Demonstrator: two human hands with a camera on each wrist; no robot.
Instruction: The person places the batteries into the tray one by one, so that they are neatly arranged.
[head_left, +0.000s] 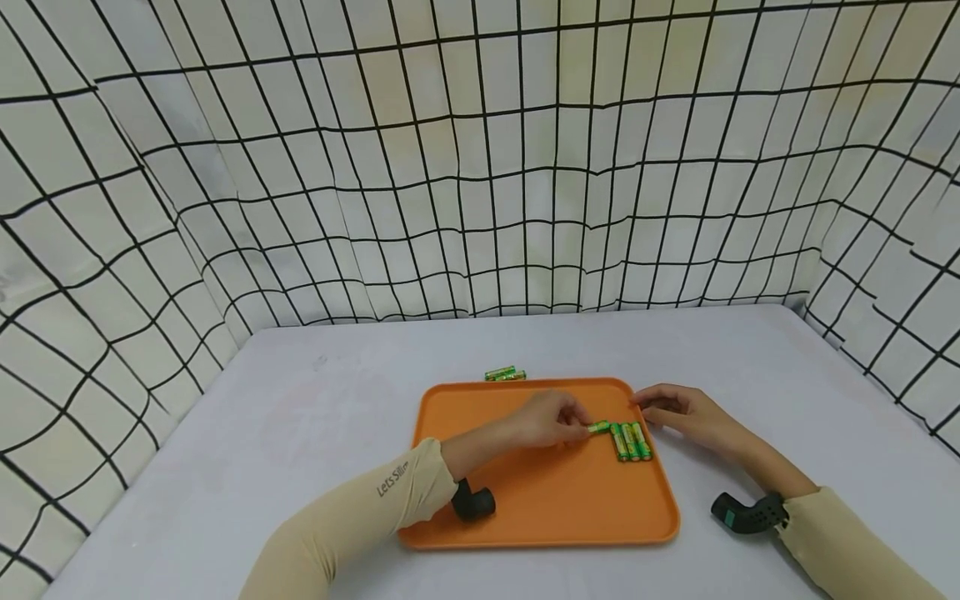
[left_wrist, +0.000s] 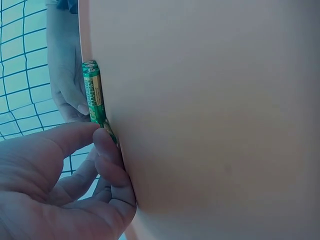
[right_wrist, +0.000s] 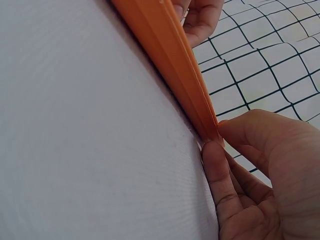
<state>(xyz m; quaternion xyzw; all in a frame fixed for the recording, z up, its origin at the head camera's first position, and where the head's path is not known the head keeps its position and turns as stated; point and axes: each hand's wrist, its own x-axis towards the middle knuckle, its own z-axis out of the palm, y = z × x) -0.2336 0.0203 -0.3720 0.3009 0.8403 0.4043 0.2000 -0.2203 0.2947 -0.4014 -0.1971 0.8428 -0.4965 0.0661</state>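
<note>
My left hand (head_left: 551, 419) reaches over an orange tray (head_left: 540, 508) and pinches one green battery (head_left: 598, 427) between thumb and fingertips. The held battery lies low over the tray, its end right at a row of several green batteries (head_left: 630, 442) standing side by side near the tray's right edge. In the left wrist view, the fingers partly hide the held battery (left_wrist: 109, 131), and a battery from the row (left_wrist: 93, 95) shows beyond it. My right hand (right_wrist: 255, 185) pinches the tray's rim (right_wrist: 202, 112) at its right side, thumb and fingers on either side of the edge.
Two more green batteries (head_left: 501, 373) lie on the white table (head_left: 322, 392) just behind the tray's far rim. White walls with a black grid (head_left: 525, 192) enclose the table at the back and sides. Black wrist devices (head_left: 750, 512) sit at both sleeves.
</note>
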